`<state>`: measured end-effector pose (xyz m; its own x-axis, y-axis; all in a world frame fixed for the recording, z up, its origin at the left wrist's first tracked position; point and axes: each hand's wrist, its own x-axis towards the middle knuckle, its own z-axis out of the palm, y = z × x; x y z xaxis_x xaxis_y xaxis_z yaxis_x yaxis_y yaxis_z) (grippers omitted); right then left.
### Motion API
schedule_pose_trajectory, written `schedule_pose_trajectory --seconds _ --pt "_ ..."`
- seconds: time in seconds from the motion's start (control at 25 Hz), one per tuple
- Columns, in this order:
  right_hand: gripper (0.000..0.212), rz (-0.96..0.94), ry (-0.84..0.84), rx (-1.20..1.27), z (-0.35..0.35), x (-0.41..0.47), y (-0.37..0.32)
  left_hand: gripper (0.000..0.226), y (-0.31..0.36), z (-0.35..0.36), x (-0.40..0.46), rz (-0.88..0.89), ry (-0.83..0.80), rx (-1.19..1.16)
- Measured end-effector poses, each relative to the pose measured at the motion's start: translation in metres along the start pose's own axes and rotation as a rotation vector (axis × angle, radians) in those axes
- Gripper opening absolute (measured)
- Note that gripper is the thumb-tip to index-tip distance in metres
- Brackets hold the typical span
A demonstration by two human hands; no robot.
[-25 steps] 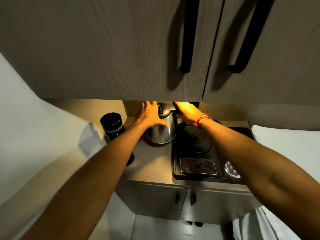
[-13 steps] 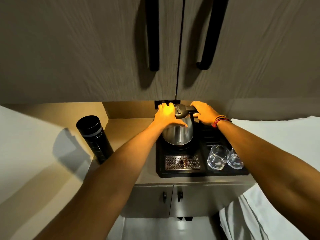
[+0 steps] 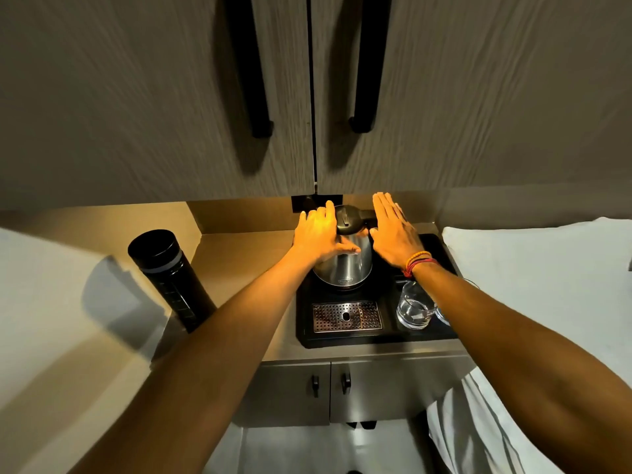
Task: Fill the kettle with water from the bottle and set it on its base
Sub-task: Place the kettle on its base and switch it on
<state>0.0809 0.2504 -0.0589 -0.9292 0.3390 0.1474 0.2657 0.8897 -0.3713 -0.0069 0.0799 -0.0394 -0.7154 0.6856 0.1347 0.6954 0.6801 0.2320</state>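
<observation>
Steel kettle point(image 3: 345, 265) hides its base; hands point(image 3: 319, 234) flank it.

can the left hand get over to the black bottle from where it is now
Probably yes. The left hand rests on the kettle, and the black bottle stands upright on the counter to its left, with only bare surface between them.
</observation>
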Motion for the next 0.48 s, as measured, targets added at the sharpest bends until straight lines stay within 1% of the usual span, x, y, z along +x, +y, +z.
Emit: schedule_pose_trajectory --seconds 0.04,0.12,0.24,0.32,0.4,0.48 --pt "0.079 0.028 0.053 -0.006 0.004 -0.005 0.000 0.122 -0.001 0.004 -0.005 0.007 0.020 0.013" --pt "0.080 0.102 0.119 -0.057 0.010 -0.012 0.001 0.123 -0.002 0.013 -0.012 0.010 0.052 0.058" --pt "0.077 0.133 0.129 -0.118 0.017 -0.021 0.005 0.119 0.001 0.024 -0.018 -0.031 0.094 0.081" --pt "0.073 0.090 0.131 -0.162 0.017 -0.023 0.010 0.117 0.002 0.025 -0.019 -0.040 0.090 0.071" --pt "0.070 -0.001 0.111 -0.320 0.011 -0.021 0.016 0.117 0.003 0.024 -0.017 -0.052 0.067 0.071" --pt "0.066 -0.096 0.040 -0.485 0.000 -0.016 0.018 0.117 0.008 0.023 -0.018 -0.087 0.033 0.050"
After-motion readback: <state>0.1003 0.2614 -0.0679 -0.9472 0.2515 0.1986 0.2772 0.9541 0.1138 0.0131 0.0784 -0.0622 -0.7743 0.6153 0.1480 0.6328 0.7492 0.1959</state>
